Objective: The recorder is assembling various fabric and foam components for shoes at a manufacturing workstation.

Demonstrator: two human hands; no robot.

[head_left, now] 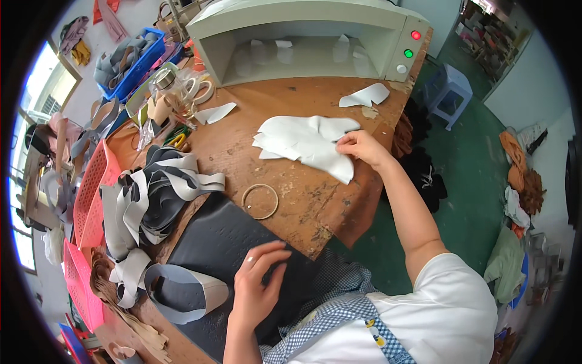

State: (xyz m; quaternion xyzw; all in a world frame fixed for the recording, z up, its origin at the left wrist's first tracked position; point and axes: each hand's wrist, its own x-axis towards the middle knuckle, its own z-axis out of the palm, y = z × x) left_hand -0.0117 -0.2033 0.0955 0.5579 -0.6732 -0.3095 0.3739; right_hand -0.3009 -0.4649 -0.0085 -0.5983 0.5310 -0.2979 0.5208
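My right hand (364,148) reaches across the wooden bench, with thumb and fingertips pinched at the right edge of a loose pile of white cut pieces (303,142). They look like thin sheet material, and their edges fan out on the left. My left hand (260,282) is held over a black mat (212,242), its fingers loosely bent and apart from the thumb, with nothing between them. Beside it stands a curved grey-and-white band (209,297). A tan ring (260,201) lies on the wood between the mat and the white pile.
A pale machine (297,18) with an open front and white pieces inside fills the back. Single white pieces (364,96) lie before it. Grey-and-white strips (151,194) heap up at left, near pink baskets (97,188). A blue stool (448,91) stands on the green floor.
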